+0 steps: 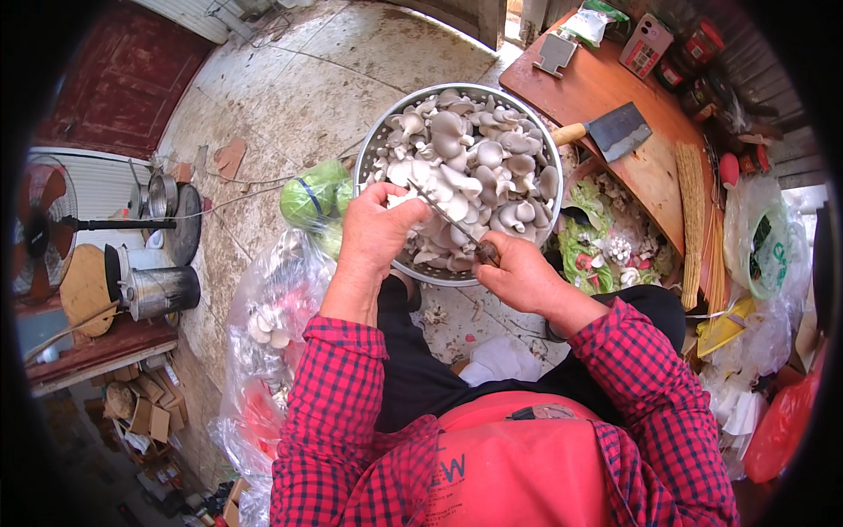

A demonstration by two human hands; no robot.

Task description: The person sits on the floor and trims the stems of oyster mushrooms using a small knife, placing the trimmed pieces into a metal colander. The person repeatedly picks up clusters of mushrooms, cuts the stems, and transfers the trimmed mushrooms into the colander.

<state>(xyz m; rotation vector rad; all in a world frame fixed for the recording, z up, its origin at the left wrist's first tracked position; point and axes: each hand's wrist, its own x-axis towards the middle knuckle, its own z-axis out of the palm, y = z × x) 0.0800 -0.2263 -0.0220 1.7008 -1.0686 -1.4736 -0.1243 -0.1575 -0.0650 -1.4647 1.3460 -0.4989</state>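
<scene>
A large metal colander (456, 282) heaped with grey oyster mushrooms (490, 155) is in front of me. Over its near left part, my left hand (382, 227) pinches a pale piece of mushroom (397, 199) between thumb and fingers. My right hand (517, 270) grips the dark handle of a narrow-bladed knife (451, 221), its blade slanting up and left over the mushrooms with the tip close to my left fingers. To the left of the colander lie green cabbages (313, 194) in clear plastic, one with a blue band, and a clear plastic bag (263, 329) with mushrooms in it.
A wooden table (658, 191) on the right bears a cleaver (619, 132), a phone (647, 45), jars and a straw brush (689, 224). Below its edge is a heap of vegetable scraps (609, 244). A fan (43, 230) and a metal pot (161, 290) stand at the far left.
</scene>
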